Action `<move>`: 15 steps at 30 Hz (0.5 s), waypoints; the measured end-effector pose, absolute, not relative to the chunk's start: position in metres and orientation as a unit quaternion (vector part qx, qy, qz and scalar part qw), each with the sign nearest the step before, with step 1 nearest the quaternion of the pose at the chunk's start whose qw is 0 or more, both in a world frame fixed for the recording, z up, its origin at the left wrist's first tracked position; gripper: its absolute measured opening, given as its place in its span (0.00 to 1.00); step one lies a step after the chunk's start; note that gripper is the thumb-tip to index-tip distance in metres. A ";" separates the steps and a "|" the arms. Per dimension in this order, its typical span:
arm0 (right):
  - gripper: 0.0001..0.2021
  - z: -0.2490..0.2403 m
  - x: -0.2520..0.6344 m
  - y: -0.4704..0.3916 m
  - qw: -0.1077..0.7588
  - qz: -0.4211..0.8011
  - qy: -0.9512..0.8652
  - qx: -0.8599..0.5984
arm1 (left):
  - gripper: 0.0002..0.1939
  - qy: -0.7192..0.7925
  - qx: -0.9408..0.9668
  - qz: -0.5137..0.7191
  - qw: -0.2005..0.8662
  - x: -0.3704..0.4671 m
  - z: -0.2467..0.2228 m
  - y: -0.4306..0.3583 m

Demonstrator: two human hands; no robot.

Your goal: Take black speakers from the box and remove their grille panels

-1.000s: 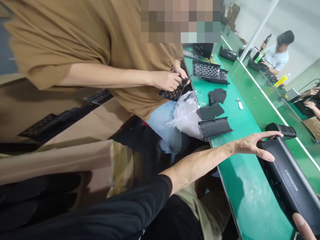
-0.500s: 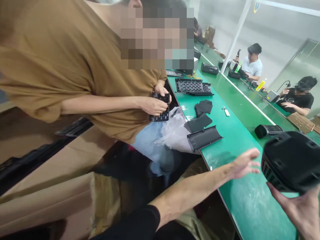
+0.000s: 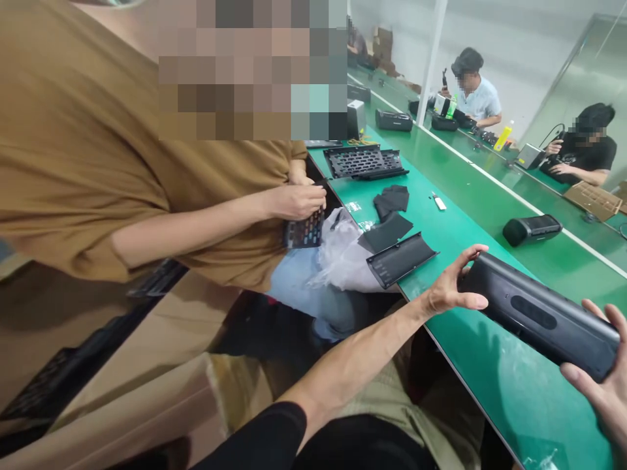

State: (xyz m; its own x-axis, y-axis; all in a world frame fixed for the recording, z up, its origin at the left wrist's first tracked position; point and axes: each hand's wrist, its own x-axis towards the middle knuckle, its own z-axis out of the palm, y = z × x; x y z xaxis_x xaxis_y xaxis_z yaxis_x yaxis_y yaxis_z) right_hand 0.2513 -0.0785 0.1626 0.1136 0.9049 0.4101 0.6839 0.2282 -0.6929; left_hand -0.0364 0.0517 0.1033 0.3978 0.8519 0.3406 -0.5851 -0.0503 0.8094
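A black speaker [image 3: 539,313], long with rounded sides, is held over the green bench at the right. My left hand [image 3: 458,284] grips its left end, thumb along the near side and fingers over the far edge. On the right end my right hand [image 3: 600,375] is closed, its thumb below and fingers over the top. A dark oval panel shows on the face turned to me. Left of my left hand, a curved black shell [image 3: 402,260] lies at the bench edge, with black sheets [image 3: 386,233] beyond it.
A co-worker in a brown shirt [image 3: 147,170] sits close on my left, holding a perforated black panel [image 3: 304,232]. Perforated grilles [image 3: 365,162] lie farther up the green bench [image 3: 480,365]. Another speaker [image 3: 531,230] stands across it. Cardboard [image 3: 147,398] is at lower left.
My left hand has closed onto the speaker, which only my right hand held before. The speaker has turned from its end to show its long side. The co-worker's hand has shifted on the panel.
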 end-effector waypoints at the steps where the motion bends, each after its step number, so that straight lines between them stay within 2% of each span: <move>1: 0.59 0.159 0.248 -0.083 0.454 0.159 -0.632 -0.607 | 0.56 0.134 0.495 0.529 0.676 -0.039 0.105 0.051; 4: 0.51 0.156 0.236 -0.092 0.481 0.157 -0.602 -0.618 | 0.55 0.143 0.505 0.517 0.677 -0.043 0.108 0.049; 7: 0.49 0.157 0.231 -0.090 0.494 0.155 -0.581 -0.627 | 0.55 0.162 0.513 0.517 0.666 -0.040 0.109 0.049; 12: 0.53 0.144 0.245 -0.071 0.503 0.297 -0.445 -0.679 | 0.60 0.268 0.536 0.461 0.654 -0.029 0.104 0.063; 15: 0.47 0.136 0.250 -0.066 0.486 0.381 -0.397 -0.679 | 0.64 0.306 0.540 0.402 0.674 -0.025 0.102 0.069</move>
State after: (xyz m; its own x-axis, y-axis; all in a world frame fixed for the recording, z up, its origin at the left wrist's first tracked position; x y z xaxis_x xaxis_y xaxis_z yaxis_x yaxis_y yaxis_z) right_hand 0.2503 -0.0663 0.1357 0.3944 0.9097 -0.1303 0.1688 -0.2111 -0.9628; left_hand -0.0247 0.0693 0.1022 0.4895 0.8717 0.0223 -0.2120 0.0942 0.9727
